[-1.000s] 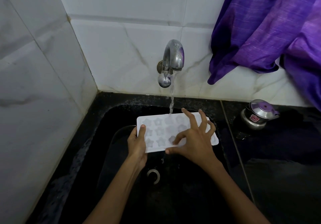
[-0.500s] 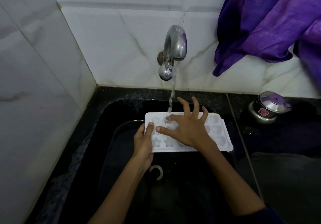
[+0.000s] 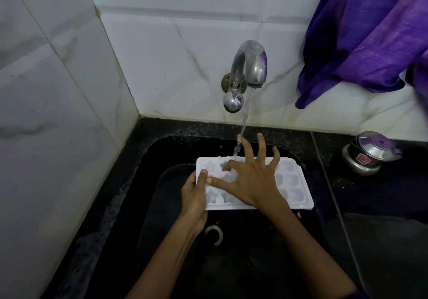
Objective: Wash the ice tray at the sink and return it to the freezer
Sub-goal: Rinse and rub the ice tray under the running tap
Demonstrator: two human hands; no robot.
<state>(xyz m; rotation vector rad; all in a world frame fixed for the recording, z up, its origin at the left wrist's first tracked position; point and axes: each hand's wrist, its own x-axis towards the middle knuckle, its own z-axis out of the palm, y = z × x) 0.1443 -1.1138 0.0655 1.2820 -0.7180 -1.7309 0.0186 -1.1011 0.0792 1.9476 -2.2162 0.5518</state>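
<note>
A white ice tray (image 3: 292, 186) with star and heart moulds is held level over the black sink (image 3: 162, 150). My left hand (image 3: 194, 196) grips its left edge, thumb on top. My right hand (image 3: 252, 178) lies spread over the tray's middle, fingers splayed, the index finger bent down into a mould and the thumb reaching left. Water runs from the steel tap (image 3: 250, 66) onto the tray's far edge, beside my right fingers.
A small steel pot with a lid (image 3: 368, 155) stands on the black counter at the right. Purple cloth (image 3: 370, 32) hangs over the tiled wall at upper right. The sink drain (image 3: 215, 235) lies below the tray. White tiled walls close in the left and back.
The tray has shifted a little to the right under the stream. My right hand has moved from the tray's near right part to its middle, fingers spread wider.
</note>
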